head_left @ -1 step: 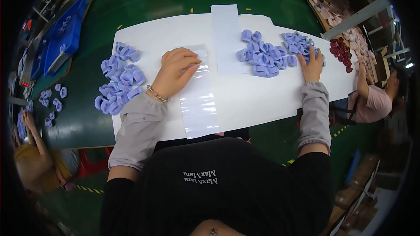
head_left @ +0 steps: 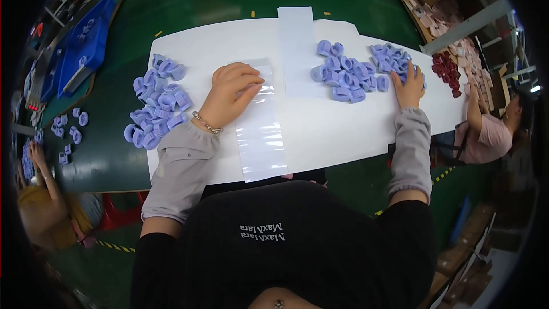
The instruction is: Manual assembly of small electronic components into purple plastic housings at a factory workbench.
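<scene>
On the white sheet, a pile of lilac rubber pieces lies leftmost; the left hand presses, fingers curled, on a clear plastic bag; the right hand rests open against another lilac pile.

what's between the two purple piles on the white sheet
In the head view, the left hand pressing a clear plastic bag, then a white strip.

Clear plastic bag is lying flat on white sheet, long axis running away from the body, upper end pinned under left hand. Lavender ring-shaped parts are sitting heaped, touching right hand fingertips.
</scene>
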`<state>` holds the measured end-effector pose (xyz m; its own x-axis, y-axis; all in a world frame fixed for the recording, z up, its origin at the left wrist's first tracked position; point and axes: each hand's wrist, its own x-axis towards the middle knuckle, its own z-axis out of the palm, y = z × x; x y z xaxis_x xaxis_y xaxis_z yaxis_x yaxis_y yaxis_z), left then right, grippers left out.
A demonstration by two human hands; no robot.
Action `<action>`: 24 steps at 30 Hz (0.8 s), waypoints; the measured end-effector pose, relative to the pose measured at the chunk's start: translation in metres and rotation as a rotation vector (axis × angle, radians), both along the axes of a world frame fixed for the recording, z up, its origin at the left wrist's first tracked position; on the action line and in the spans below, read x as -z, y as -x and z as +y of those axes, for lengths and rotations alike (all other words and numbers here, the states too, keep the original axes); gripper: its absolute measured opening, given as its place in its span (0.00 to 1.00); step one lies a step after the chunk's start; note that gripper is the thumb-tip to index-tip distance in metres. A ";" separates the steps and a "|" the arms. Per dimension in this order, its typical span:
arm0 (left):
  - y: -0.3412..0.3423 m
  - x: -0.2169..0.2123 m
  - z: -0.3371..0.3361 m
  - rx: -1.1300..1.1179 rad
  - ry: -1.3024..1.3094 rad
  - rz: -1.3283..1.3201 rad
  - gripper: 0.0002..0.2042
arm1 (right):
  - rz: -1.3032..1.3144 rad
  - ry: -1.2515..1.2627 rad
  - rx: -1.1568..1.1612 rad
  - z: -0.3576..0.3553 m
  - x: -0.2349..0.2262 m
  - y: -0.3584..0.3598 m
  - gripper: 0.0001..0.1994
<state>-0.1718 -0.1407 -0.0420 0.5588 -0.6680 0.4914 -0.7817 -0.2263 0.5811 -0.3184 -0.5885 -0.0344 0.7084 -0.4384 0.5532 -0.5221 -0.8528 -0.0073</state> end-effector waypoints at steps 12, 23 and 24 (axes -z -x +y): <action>0.000 -0.004 0.005 -0.049 0.018 -0.108 0.07 | 0.107 0.016 -0.657 0.100 -0.005 -0.020 0.22; -0.025 0.003 0.017 -0.445 0.290 0.042 0.12 | -0.230 -0.086 -0.745 0.127 -0.053 -0.055 0.12; -0.025 0.006 0.015 -0.418 0.266 0.003 0.12 | -0.231 -0.096 -0.755 0.150 -0.053 -0.065 0.12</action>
<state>-0.1466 -0.1258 -0.0481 0.7536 -0.2381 0.6127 -0.6542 -0.3631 0.6635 -0.2535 -0.4389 0.0183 0.7048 0.0612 0.7067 0.2208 -0.9657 -0.1366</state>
